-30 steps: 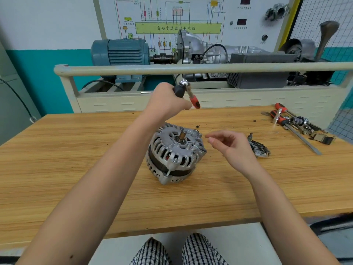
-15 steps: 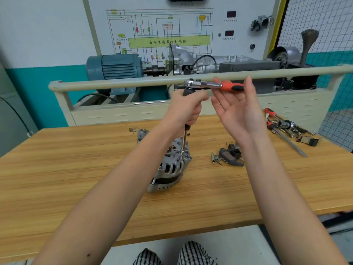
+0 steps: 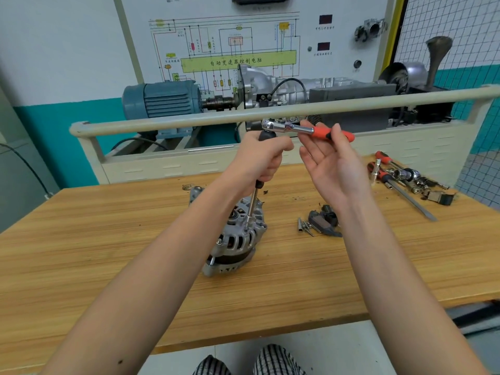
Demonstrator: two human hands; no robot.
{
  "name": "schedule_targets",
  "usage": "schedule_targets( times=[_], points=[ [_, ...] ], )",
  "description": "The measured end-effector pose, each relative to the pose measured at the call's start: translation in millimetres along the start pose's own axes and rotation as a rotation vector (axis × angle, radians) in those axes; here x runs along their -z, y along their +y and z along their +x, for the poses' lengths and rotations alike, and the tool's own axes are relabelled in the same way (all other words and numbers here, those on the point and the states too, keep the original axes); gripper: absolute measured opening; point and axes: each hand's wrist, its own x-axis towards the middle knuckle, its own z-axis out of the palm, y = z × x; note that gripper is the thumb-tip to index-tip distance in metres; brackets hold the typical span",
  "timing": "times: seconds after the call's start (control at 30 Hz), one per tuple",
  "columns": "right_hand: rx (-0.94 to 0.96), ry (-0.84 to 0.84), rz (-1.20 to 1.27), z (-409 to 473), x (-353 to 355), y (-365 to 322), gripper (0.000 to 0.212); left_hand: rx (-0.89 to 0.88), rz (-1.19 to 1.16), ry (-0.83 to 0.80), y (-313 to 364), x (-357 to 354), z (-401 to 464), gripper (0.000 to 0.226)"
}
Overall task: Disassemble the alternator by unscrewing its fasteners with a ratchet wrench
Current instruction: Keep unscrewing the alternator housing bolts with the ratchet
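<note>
My left hand [image 3: 261,161] grips the extension upright on a bolt of the alternator [image 3: 235,236] on the worktop [image 3: 108,239]; my right hand [image 3: 334,161], open, pushes the ratchet wrench [image 3: 305,129] handle. An uneven push could tilt the socket off.

Bright, even light (edges bowed, perhaps slightly soft).
</note>
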Motion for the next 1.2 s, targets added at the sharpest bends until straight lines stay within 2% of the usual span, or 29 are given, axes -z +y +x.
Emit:
schedule_targets(
  times=[0.1, 0.23, 0.33, 0.47, 0.67, 0.9, 1.03, 1.2],
  points=[
    [0.008, 0.029, -0.012, -1, 2, 1, 0.032, 0.002, 0.016, -0.035, 0, 0, 1, 0.054],
    [0.032, 0.036, -0.008, -7, 5, 2, 0.049, 0.004, 0.035, -0.116, -3, -3, 1, 0.055],
    [0.063, 0.030, 0.031, -12, 7, 4, 0.043, 0.005, 0.005, -0.180, -5, 0, 0, 0.054],
    [0.088, 0.035, 0.113, -13, 4, 5, 0.026, 0.036, -0.047, -0.228, -9, 5, -4, 0.056],
    [0.084, -0.022, 0.317, -17, -8, 16, 0.043, -0.024, -0.077, -0.203, -13, 14, -23, 0.052],
    [0.129, -0.129, 0.334, -22, -20, 19, 0.038, -0.118, -0.087, -0.153, -14, 20, -36, 0.042],
    [0.099, -0.114, 0.325, -26, -23, 21, 0.034, -0.146, -0.136, -0.147, -19, 19, -41, 0.040],
    [0.101, -0.097, 0.329, -26, -26, 16, 0.034, -0.138, -0.090, -0.104, -15, 17, -42, 0.037]
  ],
)
